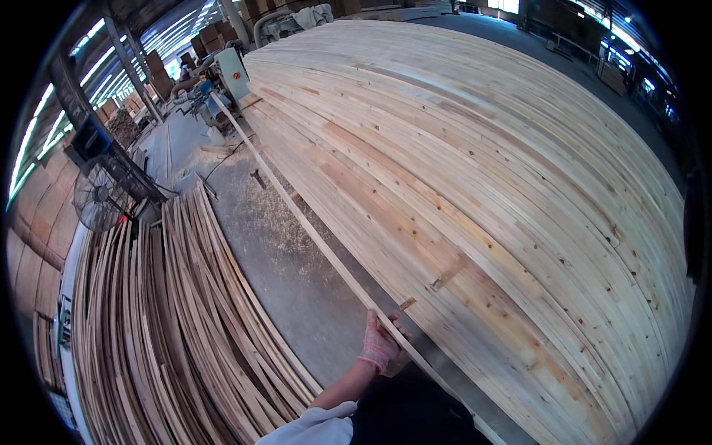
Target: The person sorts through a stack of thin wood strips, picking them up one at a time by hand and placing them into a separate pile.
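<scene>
My left hand, in a pinkish-white knit glove, is closed around a long, narrow wooden strip. The thumb lies along the strip's left side, and the fingers come up on its right. From the bottom edge of the picture the strip runs up and left to a woodworking machine with a pale control box. How the strip's far end meets the machine is too small to tell. Just right of the hand lies a large, low stack of pale, knotty boards. My right hand is out of sight.
A long pile of thin wooden strips lies on the floor at left. Sawdust covers part of the grey floor between pile and stack. A round fan stands by a dark post at far left. A short wood piece juts from the stack.
</scene>
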{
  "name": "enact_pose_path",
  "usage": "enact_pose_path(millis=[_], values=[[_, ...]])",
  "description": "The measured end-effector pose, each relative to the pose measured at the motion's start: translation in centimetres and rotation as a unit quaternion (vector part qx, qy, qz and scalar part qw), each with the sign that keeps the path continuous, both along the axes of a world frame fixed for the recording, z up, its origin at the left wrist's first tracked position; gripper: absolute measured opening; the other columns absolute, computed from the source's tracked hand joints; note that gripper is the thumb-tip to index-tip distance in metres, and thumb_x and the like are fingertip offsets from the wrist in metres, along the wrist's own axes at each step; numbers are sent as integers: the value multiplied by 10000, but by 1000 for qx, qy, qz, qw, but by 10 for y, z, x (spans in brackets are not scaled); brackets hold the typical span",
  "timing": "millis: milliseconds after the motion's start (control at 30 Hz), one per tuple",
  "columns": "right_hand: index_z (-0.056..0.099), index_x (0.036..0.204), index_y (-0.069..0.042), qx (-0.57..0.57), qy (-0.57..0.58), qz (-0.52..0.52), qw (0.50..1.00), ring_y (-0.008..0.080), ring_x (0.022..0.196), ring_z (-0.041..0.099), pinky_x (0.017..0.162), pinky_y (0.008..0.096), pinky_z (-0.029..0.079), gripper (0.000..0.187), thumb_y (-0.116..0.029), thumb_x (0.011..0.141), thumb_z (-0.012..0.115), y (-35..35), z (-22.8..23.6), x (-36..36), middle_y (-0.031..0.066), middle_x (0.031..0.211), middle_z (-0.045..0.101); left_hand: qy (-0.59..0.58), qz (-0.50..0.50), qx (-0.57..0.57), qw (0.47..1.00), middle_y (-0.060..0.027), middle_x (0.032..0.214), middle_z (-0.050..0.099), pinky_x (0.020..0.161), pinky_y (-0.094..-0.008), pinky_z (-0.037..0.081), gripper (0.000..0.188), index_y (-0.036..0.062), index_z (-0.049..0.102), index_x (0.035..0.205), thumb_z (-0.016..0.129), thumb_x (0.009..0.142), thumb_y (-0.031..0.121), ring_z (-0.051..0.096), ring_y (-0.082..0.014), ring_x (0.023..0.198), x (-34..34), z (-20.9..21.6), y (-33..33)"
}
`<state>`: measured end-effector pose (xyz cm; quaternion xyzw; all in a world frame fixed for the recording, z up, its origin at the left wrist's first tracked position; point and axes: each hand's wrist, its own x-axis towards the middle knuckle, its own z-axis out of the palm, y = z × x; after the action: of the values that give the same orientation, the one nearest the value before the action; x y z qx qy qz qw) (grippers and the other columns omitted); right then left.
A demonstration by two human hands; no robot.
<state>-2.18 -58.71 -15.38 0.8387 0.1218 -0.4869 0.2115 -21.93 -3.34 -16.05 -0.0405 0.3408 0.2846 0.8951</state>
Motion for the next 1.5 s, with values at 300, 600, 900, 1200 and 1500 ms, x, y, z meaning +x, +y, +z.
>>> enact_pose_path(millis=[300,600,900,1200,1500], values=[[558,1239,-333,142,45,95,984,337,1061,615,859,450,507,361,-364,881,520,48,-98,12,100,1148,628,-4,-136,29,990,-107,1169,552,934,-482,425,501,124,516,1240,446,932,514,522,-309,1048,4,-31,-68],[608,1160,-111,394,88,118,907,376,1027,603,884,440,469,494,-492,928,395,292,-5,-35,204,1024,652,-123,-368,-98,916,-56,1082,622,917,-311,446,274,91,613,1051,626,894,315,575,-193,1018,4,-117,-156],[694,1035,-165,349,-27,55,935,358,960,628,832,455,483,427,-500,880,478,192,-10,2,147,985,677,130,-63,-12,989,-157,1055,621,973,-495,457,270,32,561,1091,567,942,257,585,-329,1024,-6,-38,-81],[521,1324,-67,43,-64,-107,991,436,1254,428,1057,499,330,738,-646,907,332,-22,56,32,243,1336,495,12,-113,52,992,-138,1041,624,1012,-442,429,294,-2,563,1087,589,924,241,578,-302,1024,-4,-19,-48],[626,1155,-13,154,-190,-88,966,403,1095,551,961,430,409,619,-561,920,461,-17,58,14,237,1139,626,102,-380,247,886,-109,1063,642,875,-357,507,417,20,544,1164,607,909,344,638,-228,945,-14,49,-24]])
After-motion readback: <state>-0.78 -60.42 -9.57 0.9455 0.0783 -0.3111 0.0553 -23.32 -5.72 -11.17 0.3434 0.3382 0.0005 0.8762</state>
